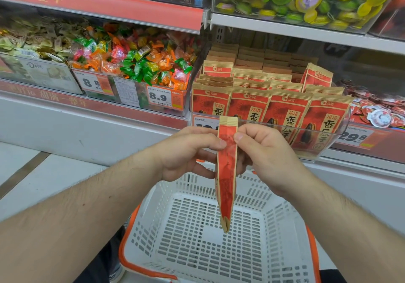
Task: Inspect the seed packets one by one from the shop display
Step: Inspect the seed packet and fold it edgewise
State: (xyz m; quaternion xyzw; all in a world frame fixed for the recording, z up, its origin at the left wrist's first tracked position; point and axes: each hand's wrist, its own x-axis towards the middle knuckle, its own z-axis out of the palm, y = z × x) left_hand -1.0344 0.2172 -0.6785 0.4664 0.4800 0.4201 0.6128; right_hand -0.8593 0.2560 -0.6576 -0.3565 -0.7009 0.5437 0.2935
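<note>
Above the white basket (pixel 219 228), edge-on at twelve o'clock, the seed packet (pixel 226 173) hangs pinched near its top between the left hand (pixel 186 151) and right hand (pixel 265 153); rotating it face-up should ease reading.

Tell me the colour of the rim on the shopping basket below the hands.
Orange: the white perforated basket has an orange rim, seen best in the head view.

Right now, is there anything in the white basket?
No. The basket shows only its bare slotted floor; the seed packet hangs above it, pinched by both hands.
</note>
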